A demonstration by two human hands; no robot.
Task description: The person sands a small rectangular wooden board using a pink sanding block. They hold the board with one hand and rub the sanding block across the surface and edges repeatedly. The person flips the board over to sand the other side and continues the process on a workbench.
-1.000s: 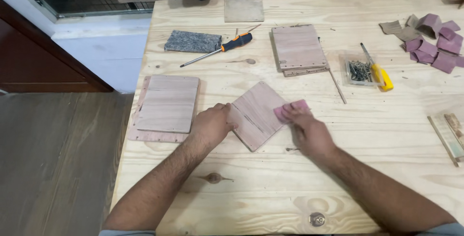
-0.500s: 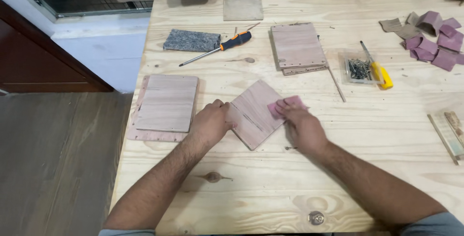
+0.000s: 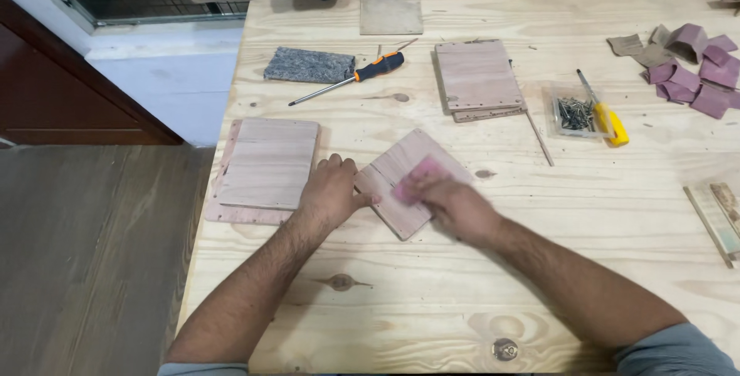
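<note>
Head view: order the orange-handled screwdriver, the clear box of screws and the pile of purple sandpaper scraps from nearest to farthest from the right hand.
From the right hand:
1. Orange-handled screwdriver, up and to the left, about as near as the next; too close to call.
2. Clear box of screws, up and to the right.
3. Purple sandpaper scraps, far right corner, plainly farthest.

Pale pine worktable (image 3: 462,299), dark plank floor (image 3: 85,268), white ledge (image 3: 166,68)

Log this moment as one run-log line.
left hand: pressing on wood panel edge | right hand: holds pink sandpaper flat on panel | table: screwdriver, screw tray
</note>
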